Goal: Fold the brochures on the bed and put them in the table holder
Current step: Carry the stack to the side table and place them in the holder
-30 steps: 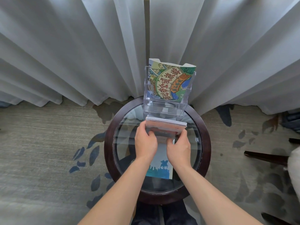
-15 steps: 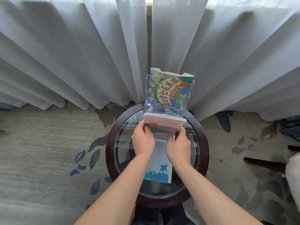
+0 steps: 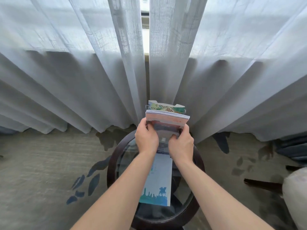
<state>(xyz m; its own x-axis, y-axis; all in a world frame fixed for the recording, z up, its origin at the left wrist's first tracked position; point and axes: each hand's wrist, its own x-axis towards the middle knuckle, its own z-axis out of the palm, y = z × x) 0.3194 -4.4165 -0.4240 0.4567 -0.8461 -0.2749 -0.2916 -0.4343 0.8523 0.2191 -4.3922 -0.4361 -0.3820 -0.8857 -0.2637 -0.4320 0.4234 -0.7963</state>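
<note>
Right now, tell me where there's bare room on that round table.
Bare glass lies left of the blue brochure, out to the table rim, and a narrower strip right. The far edge is crowded: both hands hold the stack.

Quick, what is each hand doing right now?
Left hand: grips the brochure stack at its left edge.
Right hand: grips the same stack's right edge.

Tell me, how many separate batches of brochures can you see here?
3: a stack held in both hands, a green one in the holder behind it, one flat on the table. Others may be hidden.
</note>
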